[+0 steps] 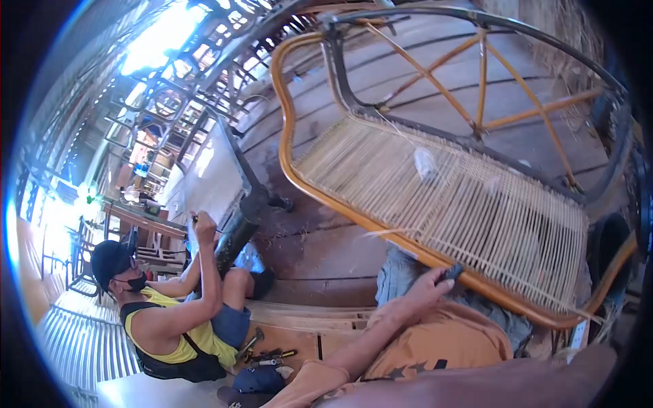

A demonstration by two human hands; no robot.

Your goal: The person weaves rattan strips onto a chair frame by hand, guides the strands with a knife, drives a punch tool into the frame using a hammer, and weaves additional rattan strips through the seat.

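A rattan seat frame (354, 216) with a honey-coloured rounded edge lies across my lap, strung with many pale cane strips (408, 183). My left hand (427, 287) rests at its near edge. The fingers are closed around a small dark object (454, 271) against the rail; its kind is unclear. A white crumpled bundle (426, 164) lies on the strips, with a thin strand leading up from it. At the lower right my right arm (544, 381) is close and blurred; the fingers of the right hand do not show. Loose strip ends (598, 319) stick out at the right corner.
A curved dark frame with crossed poles (479, 81) rises behind the seat. At left another person (170, 313) in a yellow top works with raised hands beside a dark metal stand (252, 204). Hammer (253, 340) and hand tools (275, 355) lie near that person.
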